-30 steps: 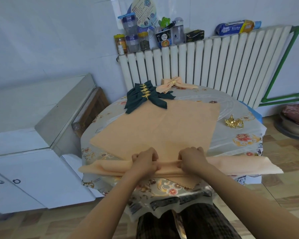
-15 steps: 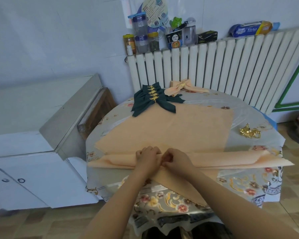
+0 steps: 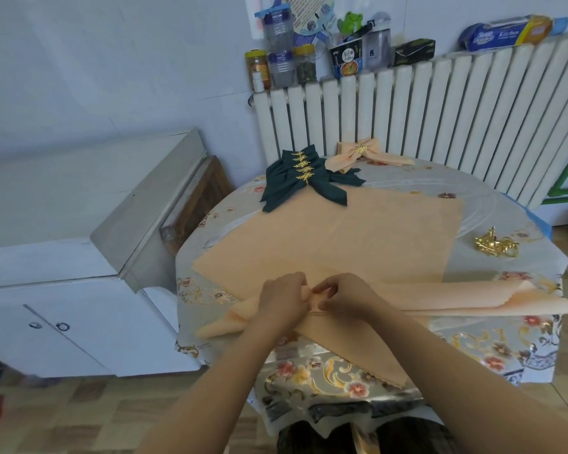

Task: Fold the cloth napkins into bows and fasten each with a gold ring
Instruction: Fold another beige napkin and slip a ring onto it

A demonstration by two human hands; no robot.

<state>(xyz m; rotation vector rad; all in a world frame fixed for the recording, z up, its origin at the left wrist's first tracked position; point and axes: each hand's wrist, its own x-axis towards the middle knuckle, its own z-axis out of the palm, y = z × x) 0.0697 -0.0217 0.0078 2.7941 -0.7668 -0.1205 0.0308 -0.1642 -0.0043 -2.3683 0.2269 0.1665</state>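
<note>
now that your left hand [image 3: 284, 298] and right hand [image 3: 345, 294] have slid together from apart, both closed on the pleated peach napkin [image 3: 358, 244] at the table's [image 3: 473, 198] near edge, its middle is gathered for the gold rings [image 3: 496, 246]. the roll [image 3: 509, 32] reads "kitchen".

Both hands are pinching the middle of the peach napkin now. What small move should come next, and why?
Probably keep the left hand pinching the peach napkin and reach the right hand toward the loose gold rings: the middle looks gathered, but no ring is on it.
</note>
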